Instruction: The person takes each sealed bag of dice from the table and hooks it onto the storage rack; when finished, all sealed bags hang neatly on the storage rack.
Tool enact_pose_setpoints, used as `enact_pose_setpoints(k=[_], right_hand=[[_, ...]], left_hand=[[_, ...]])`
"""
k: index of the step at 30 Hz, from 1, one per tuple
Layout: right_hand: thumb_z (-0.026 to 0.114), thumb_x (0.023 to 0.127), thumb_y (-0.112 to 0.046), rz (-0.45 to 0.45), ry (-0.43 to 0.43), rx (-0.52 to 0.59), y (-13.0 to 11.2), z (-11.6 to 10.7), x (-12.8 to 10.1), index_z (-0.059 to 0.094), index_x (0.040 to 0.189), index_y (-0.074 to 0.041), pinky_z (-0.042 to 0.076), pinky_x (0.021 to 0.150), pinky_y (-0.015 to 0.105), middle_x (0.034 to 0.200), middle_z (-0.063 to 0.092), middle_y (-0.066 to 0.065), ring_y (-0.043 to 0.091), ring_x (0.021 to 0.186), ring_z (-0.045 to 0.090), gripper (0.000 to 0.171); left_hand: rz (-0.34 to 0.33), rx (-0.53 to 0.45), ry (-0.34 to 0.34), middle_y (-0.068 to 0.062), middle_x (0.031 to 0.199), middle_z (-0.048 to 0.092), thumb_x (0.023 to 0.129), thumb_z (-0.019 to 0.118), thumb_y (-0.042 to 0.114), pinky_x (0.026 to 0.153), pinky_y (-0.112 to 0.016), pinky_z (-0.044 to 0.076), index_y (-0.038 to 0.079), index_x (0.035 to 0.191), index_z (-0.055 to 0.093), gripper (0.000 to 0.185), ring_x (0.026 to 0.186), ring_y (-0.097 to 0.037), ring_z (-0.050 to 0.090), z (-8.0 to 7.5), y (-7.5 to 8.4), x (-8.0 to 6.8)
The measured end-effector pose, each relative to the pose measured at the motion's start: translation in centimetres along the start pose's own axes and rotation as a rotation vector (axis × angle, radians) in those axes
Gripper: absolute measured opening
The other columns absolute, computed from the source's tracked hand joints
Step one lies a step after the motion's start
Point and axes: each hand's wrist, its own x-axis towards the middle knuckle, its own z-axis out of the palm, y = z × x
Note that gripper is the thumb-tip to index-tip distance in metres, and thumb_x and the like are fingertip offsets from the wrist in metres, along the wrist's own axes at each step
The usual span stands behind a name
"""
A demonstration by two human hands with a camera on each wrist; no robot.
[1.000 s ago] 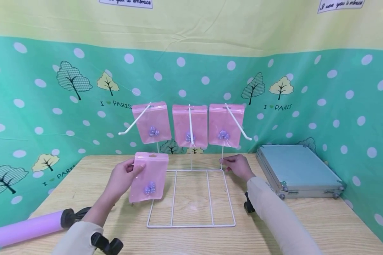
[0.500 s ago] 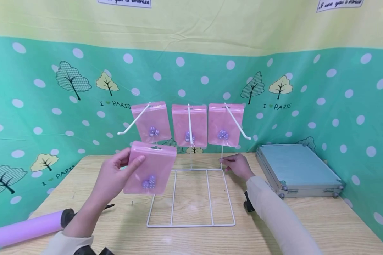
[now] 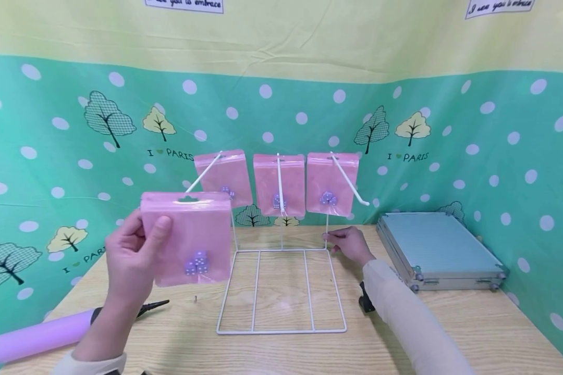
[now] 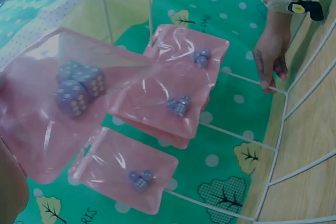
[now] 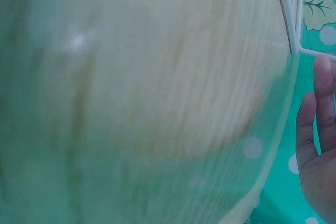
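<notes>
My left hand (image 3: pixel 132 255) grips a pink zip bag (image 3: pixel 187 224) by its left side, thumb across the front. Purple dice (image 3: pixel 197 263) lie in its lower part, and a hang hole is cut in its top strip. Behind it stands a white wire display rack (image 3: pixel 281 332). Three similar bags hang on its prongs: a left bag (image 3: pixel 232 172), a middle bag (image 3: pixel 267 179) and a right bag (image 3: pixel 319 179). The held bag hides the left prong's front end. With thumb and fingertips my right hand (image 3: pixel 352 245) pinches the rack's right upright, low down near the base.
At the right lies a pale blue hard case (image 3: pixel 441 245). A purple hand pump (image 3: pixel 42 333) with a black nozzle lies at the left, partly behind my left forearm. A dotted green cloth (image 3: pixel 281 104) hangs behind the wooden table (image 3: pixel 375 344).
My left hand has brought the held bag up, to the left and closer to the camera, turning it more squarely to view. The right hand stays on the rack's upright.
</notes>
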Motion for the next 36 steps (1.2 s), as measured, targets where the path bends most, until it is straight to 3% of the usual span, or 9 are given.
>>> enact_pose_setpoints(k=[2,6,11,27,36], right_hand=[[0.069,0.099,-0.020,-0.001,-0.001,-0.005,0.0,0.0,0.0,0.075,0.113,0.000,0.053,0.070,0.031,0.104,0.075,0.013,0.020,0.068,0.069,0.025],[0.069,0.099,-0.020,0.000,-0.002,-0.013,0.0,0.0,0.0,0.075,0.113,-0.001,0.054,0.070,0.031,0.104,0.075,0.013,0.020,0.068,0.069,0.025],[0.069,0.099,-0.021,-0.002,-0.006,-0.016,0.1,0.0,0.1,0.075,0.114,-0.001,0.055,0.072,0.031,0.106,0.075,0.013,0.020,0.070,0.069,0.025],[0.069,0.099,-0.024,0.019,-0.001,-0.047,0.3,0.0,0.2,0.074,0.116,0.000,0.046,0.063,0.030,0.100,0.076,0.010,0.016,0.066,0.067,0.030],[0.068,0.100,-0.024,0.016,-0.018,-0.032,0.3,-0.1,0.2,0.075,0.115,-0.003,0.053,0.073,0.031,0.107,0.075,0.011,0.017,0.067,0.067,0.027]], left_hand=[[0.028,-0.077,0.018,-0.008,0.087,0.073,0.096,0.061,-0.006,0.062,-0.020,0.058,-0.004,0.106,0.072,0.015,0.070,-0.012,0.068,-0.2,0.0,0.2],[0.039,-0.121,0.040,-0.007,0.085,0.072,0.097,0.060,-0.005,0.060,-0.020,0.057,-0.004,0.105,0.071,0.013,0.068,-0.013,0.066,-0.4,0.0,0.4],[0.039,-0.171,0.011,-0.009,0.089,0.073,0.098,0.057,-0.007,0.062,-0.022,0.058,-0.008,0.109,0.069,0.016,0.072,-0.014,0.067,-0.6,-0.1,0.5],[-0.085,-0.065,0.049,-0.007,0.089,0.073,0.098,0.059,-0.005,0.064,-0.021,0.058,0.001,0.110,0.073,0.020,0.073,-0.013,0.067,-0.6,-1.6,0.5],[-0.154,0.089,0.084,-0.005,0.090,0.072,0.101,0.062,0.004,0.067,-0.022,0.059,0.006,0.108,0.072,0.013,0.075,-0.013,0.069,-0.3,-2.5,1.2]])
